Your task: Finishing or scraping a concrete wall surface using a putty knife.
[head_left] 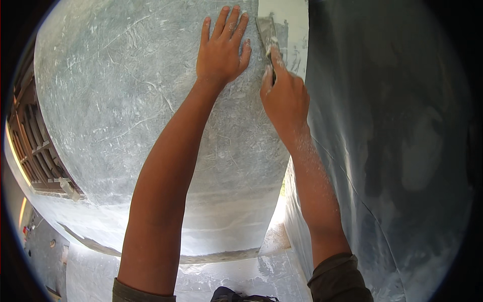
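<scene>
My left hand lies flat against a grey plastered wall, its fingers spread and nothing in it. To its right, my right hand grips the handle of a putty knife, the index finger stretched along the blade. The blade rests on the wall near its right edge, beside a strip of pale cream coating. Whitish dust speckles my right forearm and the left fingertips. Most of the knife's handle is hidden inside my right hand.
A dark grey sheet-like surface with a thin line across it fills the right side. At the left is a brown barred window with a small clear bottle on its sill. Below the wall lies a dusty grey floor, with a dark shoe at the lower edge.
</scene>
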Tool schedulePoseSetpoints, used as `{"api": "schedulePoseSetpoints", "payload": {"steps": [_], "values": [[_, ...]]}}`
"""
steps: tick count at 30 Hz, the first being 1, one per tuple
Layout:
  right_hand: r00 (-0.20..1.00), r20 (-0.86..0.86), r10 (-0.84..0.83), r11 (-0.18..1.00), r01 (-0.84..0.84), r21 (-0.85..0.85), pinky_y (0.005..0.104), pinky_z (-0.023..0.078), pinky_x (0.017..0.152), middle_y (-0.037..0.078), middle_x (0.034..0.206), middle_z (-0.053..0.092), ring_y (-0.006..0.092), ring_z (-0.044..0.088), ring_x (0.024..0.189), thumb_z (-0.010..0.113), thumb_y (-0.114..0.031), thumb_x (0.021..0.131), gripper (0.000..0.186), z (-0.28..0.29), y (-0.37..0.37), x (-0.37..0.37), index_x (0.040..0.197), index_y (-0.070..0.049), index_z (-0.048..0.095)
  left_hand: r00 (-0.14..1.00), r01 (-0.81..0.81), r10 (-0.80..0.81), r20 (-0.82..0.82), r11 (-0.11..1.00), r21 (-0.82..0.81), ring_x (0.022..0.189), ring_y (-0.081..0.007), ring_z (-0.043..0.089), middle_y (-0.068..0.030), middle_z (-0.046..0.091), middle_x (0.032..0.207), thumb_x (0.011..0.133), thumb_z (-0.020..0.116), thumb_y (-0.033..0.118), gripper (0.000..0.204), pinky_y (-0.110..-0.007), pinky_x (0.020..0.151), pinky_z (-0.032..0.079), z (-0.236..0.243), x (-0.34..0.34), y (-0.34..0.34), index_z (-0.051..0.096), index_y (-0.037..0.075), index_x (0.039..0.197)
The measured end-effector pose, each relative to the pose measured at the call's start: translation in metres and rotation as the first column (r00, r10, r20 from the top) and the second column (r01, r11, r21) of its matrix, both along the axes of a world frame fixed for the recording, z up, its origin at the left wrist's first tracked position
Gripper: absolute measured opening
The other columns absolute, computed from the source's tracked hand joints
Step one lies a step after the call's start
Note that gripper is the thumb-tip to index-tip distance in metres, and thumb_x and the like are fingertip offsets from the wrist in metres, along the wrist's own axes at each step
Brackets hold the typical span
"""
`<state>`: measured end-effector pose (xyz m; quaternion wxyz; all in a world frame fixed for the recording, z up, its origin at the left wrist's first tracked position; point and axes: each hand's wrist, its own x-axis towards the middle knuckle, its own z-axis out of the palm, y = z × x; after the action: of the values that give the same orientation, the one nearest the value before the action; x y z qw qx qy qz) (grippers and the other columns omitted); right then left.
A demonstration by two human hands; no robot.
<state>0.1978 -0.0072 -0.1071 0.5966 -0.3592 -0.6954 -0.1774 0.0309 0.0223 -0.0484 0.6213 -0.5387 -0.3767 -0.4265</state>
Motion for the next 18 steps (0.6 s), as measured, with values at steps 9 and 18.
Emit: {"api": "schedulePoseSetpoints", "payload": {"steps": [9,18], "values": [[0.999,-0.048,0.019,1.000,-0.020,-0.010,0.0498,0.058,0.073,0.024,0.085,0.072,0.0424,0.071,0.083,0.057,-0.020,0.097,0.045,0.030,-0.007,-0.002,0.142,-0.011,0.055,0.998,0.055,-0.055,-0.013,0.998,0.006,0.150,-0.0259,0.030,-0.0076,0.039,0.159,0.092,0.055,0.029,0.057,-0.055,0.120,0.022,0.002,0.001,-0.001,0.049,0.014,0.147],[0.998,-0.064,0.023,1.000,-0.024,-0.013,0.0504,0.058,0.074,0.024,0.087,0.072,0.0421,0.071,0.083,0.057,-0.019,0.097,0.044,0.031,-0.004,0.001,0.141,-0.014,0.057,1.000,0.013,-0.012,0.016,0.996,-0.090,0.151,-0.0289,0.028,-0.0125,0.036,0.160,0.093,0.056,0.027,0.059,-0.054,0.121,0.020,0.002,0.005,-0.005,0.047,0.008,0.148]]}}
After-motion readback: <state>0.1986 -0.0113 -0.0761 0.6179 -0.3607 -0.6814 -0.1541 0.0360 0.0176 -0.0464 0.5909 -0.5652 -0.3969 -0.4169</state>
